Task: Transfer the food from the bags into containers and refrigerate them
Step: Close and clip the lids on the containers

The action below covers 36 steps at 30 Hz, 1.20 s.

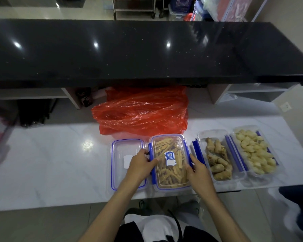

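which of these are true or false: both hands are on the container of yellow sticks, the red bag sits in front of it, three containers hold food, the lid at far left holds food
1. Both hands are on the stick container: true; the left hand and right hand are at its side clips.
2. The red bag lies nearer the person than it: false; the bag lies behind it.
3. Three containers hold food: true; sticks, the brown pieces and the pale chunks.
4. The loose lid at far left holds food: false; nothing lies in it.

Red plastic bag (142,110), blue-trimmed clear containers (170,161), white marbled counter (51,163), speckled black shelf (129,49)
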Motion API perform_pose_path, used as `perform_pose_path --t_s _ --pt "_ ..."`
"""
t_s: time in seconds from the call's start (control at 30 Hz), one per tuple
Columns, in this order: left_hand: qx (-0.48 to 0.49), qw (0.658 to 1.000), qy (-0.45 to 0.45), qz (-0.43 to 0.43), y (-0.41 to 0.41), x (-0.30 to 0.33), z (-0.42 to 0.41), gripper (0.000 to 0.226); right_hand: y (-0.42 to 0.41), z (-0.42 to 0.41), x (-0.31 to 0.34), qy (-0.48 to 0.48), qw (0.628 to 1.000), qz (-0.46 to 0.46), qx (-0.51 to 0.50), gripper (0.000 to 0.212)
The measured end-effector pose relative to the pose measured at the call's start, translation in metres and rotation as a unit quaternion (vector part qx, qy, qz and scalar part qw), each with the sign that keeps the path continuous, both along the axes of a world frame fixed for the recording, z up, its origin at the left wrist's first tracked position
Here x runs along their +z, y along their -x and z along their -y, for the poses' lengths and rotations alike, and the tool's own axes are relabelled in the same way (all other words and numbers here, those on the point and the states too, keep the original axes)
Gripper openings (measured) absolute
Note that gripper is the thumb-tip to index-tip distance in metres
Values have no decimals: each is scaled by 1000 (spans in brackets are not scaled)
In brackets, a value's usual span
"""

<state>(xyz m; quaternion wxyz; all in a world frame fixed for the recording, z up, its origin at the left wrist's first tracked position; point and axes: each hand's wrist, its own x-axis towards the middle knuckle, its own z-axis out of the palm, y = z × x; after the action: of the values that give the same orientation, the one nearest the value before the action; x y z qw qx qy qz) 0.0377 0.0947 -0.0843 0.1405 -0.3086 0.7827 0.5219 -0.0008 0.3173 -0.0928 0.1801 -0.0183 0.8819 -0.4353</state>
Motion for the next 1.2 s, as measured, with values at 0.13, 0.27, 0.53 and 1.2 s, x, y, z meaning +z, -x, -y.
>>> perform_pose_path --t_s 0.13,0.27,0.53,1.2 --pt "-64 961 257 -83 6 14 -8 29 3 -15 24 -3 994 -100 43 35" --pt "-137 935 279 -172 18 21 -28 11 19 -41 43 -30 982 -181 52 24" --pt "-267 911 233 -213 43 22 -87 17 60 -88 26 -141 977 -140 74 34" --pt "-193 902 347 -169 98 1 -199 21 136 -160 25 -132 951 -150 235 15"
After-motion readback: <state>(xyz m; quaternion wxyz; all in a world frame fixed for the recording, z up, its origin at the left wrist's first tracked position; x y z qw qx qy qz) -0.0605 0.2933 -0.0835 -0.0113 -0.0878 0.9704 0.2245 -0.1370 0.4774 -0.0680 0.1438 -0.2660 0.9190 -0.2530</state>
